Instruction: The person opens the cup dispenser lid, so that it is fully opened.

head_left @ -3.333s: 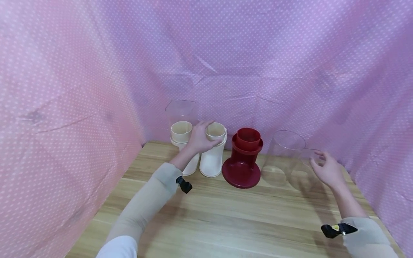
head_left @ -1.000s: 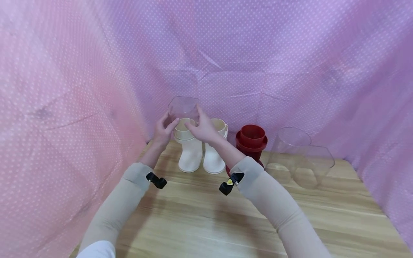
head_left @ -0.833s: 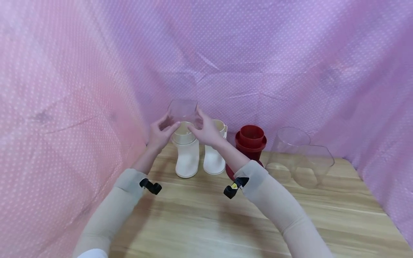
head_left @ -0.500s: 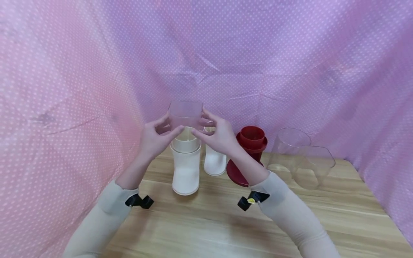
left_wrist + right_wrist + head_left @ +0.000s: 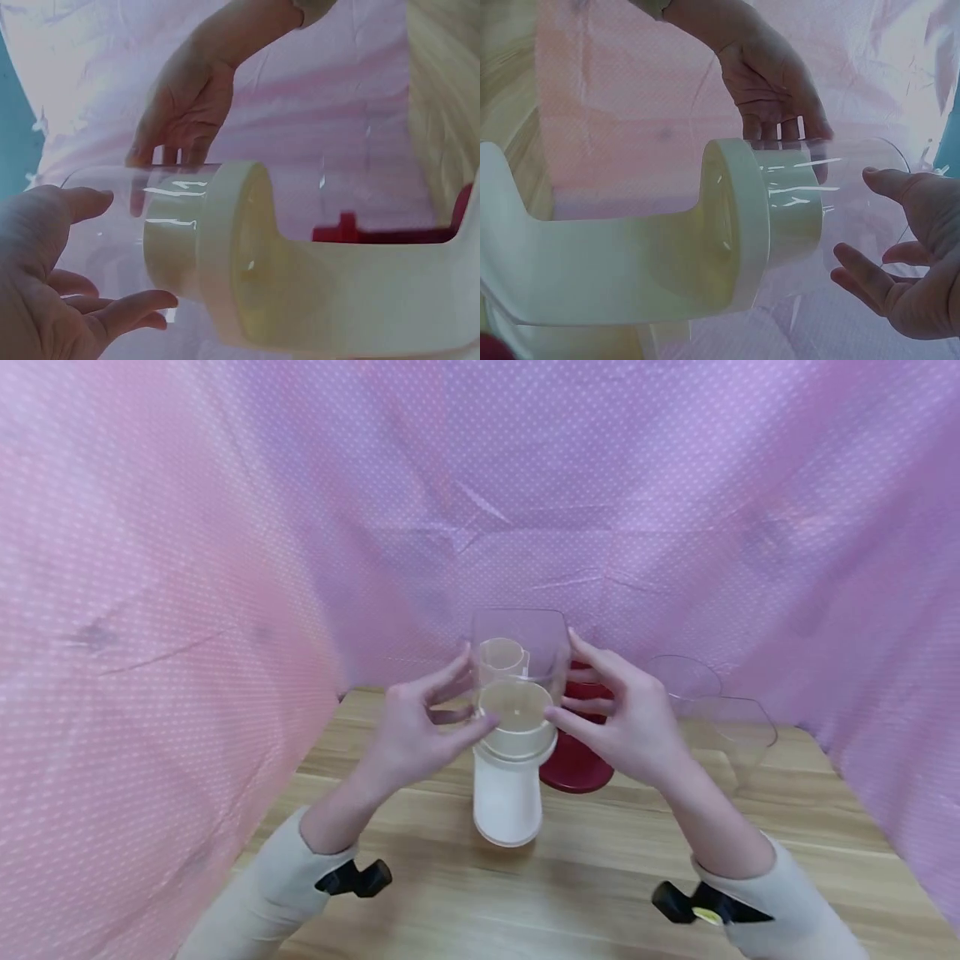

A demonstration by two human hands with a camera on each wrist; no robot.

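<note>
A clear plastic canister point(image 5: 520, 639), open at the top, sits over the cream collar point(image 5: 172, 232) of a white stand point(image 5: 507, 802). My left hand point(image 5: 420, 727) holds the canister's left side, thumb toward me and fingers round the wall. On the opposite side my right hand point(image 5: 630, 714) grips it the same way. Both wrist views show the canister wall between the hands and the white stand point(image 5: 630, 259) joined to it. Whether the stand's foot touches the table cannot be told. Behind it, seen through the canister, is a second white stand point(image 5: 501, 653).
A red stand point(image 5: 577, 764) with a round foot is partly hidden behind my right hand. Two clear canisters, a round one point(image 5: 684, 675) and a squarer one point(image 5: 742, 720), stand farther right on the wooden table point(image 5: 420, 843). Pink dotted cloth point(image 5: 600, 485) hangs behind.
My right hand left the clear canisters at right and joined the left on the left-hand unit. Both hands have since brought that canister and stand rightward and nearer, before the second white stand.
</note>
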